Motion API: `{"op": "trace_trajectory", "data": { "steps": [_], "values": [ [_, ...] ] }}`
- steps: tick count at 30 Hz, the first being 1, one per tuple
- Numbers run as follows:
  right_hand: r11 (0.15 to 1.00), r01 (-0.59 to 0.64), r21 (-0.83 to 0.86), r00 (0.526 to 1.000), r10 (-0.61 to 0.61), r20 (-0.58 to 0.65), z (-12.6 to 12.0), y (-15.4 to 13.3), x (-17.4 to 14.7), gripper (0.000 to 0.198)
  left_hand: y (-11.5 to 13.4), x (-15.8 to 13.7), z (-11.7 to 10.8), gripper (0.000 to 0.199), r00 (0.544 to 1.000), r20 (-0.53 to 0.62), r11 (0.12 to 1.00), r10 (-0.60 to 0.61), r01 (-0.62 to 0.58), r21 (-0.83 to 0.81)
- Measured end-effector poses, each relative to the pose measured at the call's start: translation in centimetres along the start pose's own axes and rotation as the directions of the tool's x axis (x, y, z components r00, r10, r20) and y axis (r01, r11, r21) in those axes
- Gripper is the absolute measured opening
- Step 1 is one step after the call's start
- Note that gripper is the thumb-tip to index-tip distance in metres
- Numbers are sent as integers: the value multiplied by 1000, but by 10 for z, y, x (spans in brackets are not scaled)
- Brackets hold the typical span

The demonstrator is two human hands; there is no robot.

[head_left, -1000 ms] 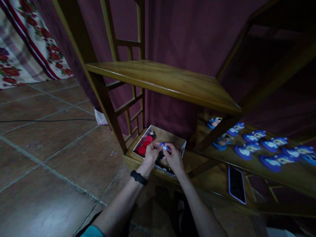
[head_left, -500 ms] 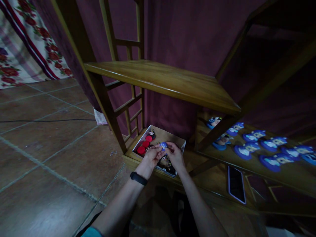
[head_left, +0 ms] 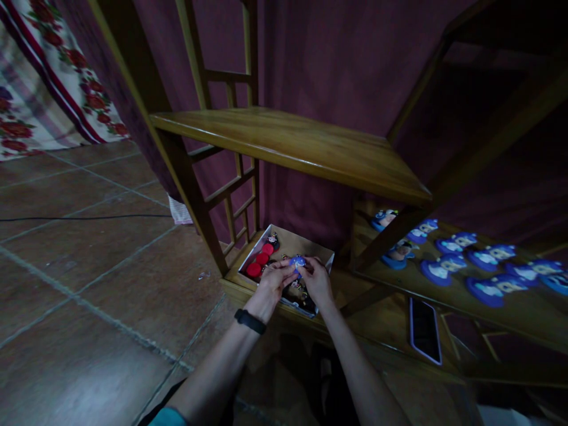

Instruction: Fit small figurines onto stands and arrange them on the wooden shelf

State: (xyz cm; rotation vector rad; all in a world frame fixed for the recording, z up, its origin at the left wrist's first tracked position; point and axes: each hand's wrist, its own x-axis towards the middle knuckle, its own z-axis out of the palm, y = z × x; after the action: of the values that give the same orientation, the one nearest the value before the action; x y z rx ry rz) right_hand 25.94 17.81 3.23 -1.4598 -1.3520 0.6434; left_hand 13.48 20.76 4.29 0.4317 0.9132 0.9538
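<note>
Over an open cardboard box [head_left: 306, 241], a small blue-purple figurine [head_left: 297, 262] is held between my two hands. The fingers of my left hand [head_left: 276, 278] are closed on its left side. My right hand [head_left: 316, 278] pinches it from the right, with the fingertips partly hidden. Inside the box lie several round red pieces [head_left: 261, 258] along the left, a dark figurine [head_left: 273, 238] in the back left corner, and more dark, gold-flecked figurines [head_left: 298, 289] below my hands.
The box rests on the low level of a wooden shelf unit [head_left: 288, 142]. To the right, several blue figurines [head_left: 444, 266] stand on another board. A phone [head_left: 425, 330] lies in front of them. Tiled floor [head_left: 110, 296] spreads at the left, crossed by a black cable [head_left: 89, 218].
The figurine has turned between my fingers and shows more of its side. Both hands stay nearly in the same place over the box.
</note>
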Motion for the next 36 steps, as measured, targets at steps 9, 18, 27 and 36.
{"op": "trace_trajectory", "data": {
  "steps": [9,18,27,36],
  "values": [
    [963,-170,210,985,169,24,14,14,2,25,-1,2,2,11,996,-24,995,-85,83,-62],
    [731,-377,568,915,389,107,10,-1,-3,33,3,7,-4,14,990,31,986,-137,139,-97],
    [821,-318,475,942,331,58,11,-5,-1,31,4,7,-7,16,991,9,988,-136,136,-69],
    [882,-233,409,969,244,25,12,-1,2,23,2,7,-6,24,995,-5,995,-100,99,-30]
  ]
}}
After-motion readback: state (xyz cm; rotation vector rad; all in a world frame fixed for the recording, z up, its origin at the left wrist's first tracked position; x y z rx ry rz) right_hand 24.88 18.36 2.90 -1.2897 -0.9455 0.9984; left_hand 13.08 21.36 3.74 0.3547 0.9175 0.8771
